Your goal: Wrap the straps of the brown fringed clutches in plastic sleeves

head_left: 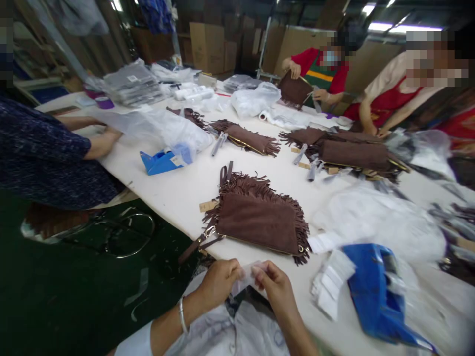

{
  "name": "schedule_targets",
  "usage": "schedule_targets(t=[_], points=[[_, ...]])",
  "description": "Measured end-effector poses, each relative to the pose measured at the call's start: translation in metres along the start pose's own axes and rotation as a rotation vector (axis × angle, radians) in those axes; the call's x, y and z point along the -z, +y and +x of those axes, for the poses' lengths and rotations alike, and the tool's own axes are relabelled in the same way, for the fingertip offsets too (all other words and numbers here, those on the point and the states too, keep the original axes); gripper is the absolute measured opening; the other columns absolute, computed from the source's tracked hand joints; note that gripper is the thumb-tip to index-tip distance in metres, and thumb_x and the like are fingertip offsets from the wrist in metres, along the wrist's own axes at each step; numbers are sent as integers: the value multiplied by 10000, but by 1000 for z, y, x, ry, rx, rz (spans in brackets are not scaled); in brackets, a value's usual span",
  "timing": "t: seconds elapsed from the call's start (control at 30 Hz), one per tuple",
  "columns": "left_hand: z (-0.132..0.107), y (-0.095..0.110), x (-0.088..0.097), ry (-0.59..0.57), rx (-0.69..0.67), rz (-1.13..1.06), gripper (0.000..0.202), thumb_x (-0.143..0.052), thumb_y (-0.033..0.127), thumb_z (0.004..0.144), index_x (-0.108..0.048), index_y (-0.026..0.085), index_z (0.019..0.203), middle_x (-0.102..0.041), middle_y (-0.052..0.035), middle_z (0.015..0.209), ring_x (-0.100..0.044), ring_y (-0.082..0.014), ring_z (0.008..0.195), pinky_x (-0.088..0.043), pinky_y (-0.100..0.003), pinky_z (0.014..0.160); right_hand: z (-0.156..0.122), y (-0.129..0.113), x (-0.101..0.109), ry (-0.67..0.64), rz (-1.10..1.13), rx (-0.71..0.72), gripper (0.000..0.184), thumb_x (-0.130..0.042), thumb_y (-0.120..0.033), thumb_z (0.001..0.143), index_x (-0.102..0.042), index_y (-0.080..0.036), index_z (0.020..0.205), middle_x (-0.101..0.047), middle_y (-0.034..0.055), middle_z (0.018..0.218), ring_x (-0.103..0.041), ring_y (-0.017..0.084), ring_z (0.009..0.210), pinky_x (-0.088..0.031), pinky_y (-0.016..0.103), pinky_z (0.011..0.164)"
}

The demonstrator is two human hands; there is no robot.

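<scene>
Between my fingertips, just off the table's near edge, is a small translucent piece of plastic (243,279); it looks like a little bag or film. My left hand (222,279), with a bangle on the wrist, pinches one side of it. The other side is pinched by my right hand (272,281). Right beyond my hands a brown fringed bag (258,222) lies flat on the white table (178,198). Its strap and metal clasp hang toward the edge at left, and a tan tag (208,205) sticks out beside the fringe.
At right stand a blue tape dispenser (374,291) and a stack of white slips (334,282). Another blue dispenser (165,160) is farther left. More brown bags (349,151) and clear plastic (374,217) cover the far side. Co-workers work around the table; one holds a brown bag (295,90).
</scene>
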State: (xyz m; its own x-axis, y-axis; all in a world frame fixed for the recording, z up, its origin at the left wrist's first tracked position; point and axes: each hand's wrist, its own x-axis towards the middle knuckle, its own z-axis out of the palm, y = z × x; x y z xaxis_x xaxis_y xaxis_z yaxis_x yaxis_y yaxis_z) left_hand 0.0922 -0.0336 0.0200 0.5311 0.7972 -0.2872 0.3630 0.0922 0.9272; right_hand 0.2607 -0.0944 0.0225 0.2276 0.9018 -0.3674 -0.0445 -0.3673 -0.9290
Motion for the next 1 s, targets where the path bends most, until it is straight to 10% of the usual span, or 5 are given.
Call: schedule_targets(t=[0.3, 0.47, 0.7, 1.0], points=[[-20, -62, 46, 19, 172, -512, 454, -744, 532, 677, -503, 149, 708, -534, 15, 627, -458, -118, 569, -308, -228, 547, 30, 6, -72, -155, -266, 16, 322, -605, -467, 792, -525, -197, 636, -518, -44, 524, -446, 106, 499, -313, 209, 478], [-35, -54, 82, 213, 51, -47, 293, -548, 400, 882, -577, 159, 717, -569, -1, 674, -532, -158, 665, -384, -257, 619, 49, 1, -93, -132, -143, -98, 359, -511, -535, 836, -592, -201, 938, -640, -8, 605, -547, 131, 478, -378, 210, 434], [-25, -40, 90, 256, -229, 475, 291, -336, 215, 960, -625, 194, 928, -504, -84, 1335, -556, -212, 1123, -449, -337, 959, 60, 9, -106, -121, -8, -224, 457, -553, -536, 761, -577, -160, 1019, -660, 13, 603, -565, 131, 458, -373, 197, 392], [-7, -36, 69, 168, -154, 921, 280, -350, 72, 897, -603, 163, 976, -588, -107, 1038, -598, -213, 824, -507, -309, 717, 65, 9, -99, -151, 90, -253, 489, -612, -537, 715, -589, -166, 1034, -623, -22, 561, -489, 96, 383, -348, 183, 352]])
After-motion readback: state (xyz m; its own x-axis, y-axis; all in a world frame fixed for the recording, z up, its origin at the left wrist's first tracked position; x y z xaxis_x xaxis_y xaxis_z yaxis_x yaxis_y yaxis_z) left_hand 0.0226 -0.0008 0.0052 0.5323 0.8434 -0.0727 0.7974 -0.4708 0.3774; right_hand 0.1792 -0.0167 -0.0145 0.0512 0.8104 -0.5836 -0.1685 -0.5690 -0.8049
